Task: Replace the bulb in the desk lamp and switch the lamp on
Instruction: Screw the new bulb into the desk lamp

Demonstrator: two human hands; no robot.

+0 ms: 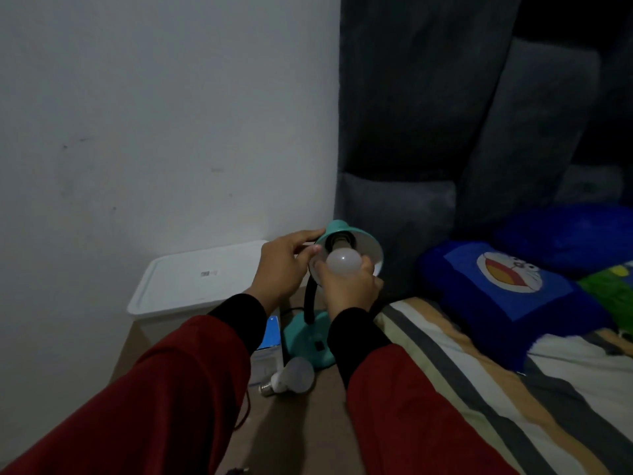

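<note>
A teal desk lamp stands on the floor beside the bed, its base (306, 341) low and its shade (368, 246) tilted toward me. My left hand (282, 269) grips the shade's left rim. My right hand (347, 287) is closed around a white bulb (343, 262) whose neck points into the dark socket (339, 242) inside the shade. A second white bulb (291, 376) lies on its side on the floor in front of the base, screw cap to the left. The lamp is unlit.
A blue and white bulb box (269, 347) lies left of the lamp base. A white lidded bin (191, 279) stands against the wall at left. The bed with striped sheet (479, 389) and blue pillows (507, 289) fills the right. The room is dim.
</note>
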